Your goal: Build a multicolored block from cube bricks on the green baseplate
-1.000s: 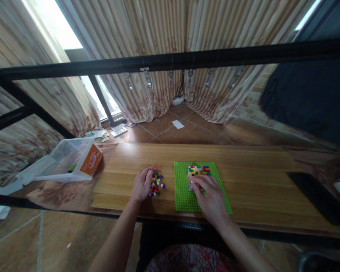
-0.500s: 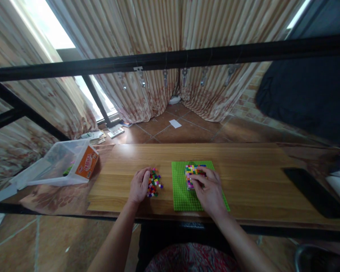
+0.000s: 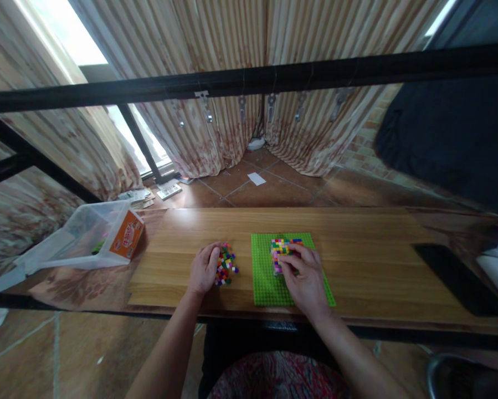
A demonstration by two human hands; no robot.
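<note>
On the wooden table lies a green studded baseplate [image 3: 265, 291]. A multicoloured block of small toy bricks [image 3: 278, 244] stands on it, partly covered by my right hand [image 3: 307, 277]. Thumb and index finger of that hand are pinched together at the block's left part; whatever is between the tips is hidden. My left hand [image 3: 204, 270] rests on the table to the left, fingers loosely bent and apart from a full fist. It touches the left edge of a pile of loose coloured bricks [image 3: 227, 263], some of which it hides.
A clear plastic bin [image 3: 78, 238] with an orange label stands at the table's left end. A dark flat slab [image 3: 456, 277] lies at the right. Beyond the table a black metal rail [image 3: 232, 83] crosses in front of striped curtains [image 3: 215, 44].
The view has shifted slightly, so the table sits a little higher in the picture. Both hands stay at the same places, beside the pile and on the brick block.
</note>
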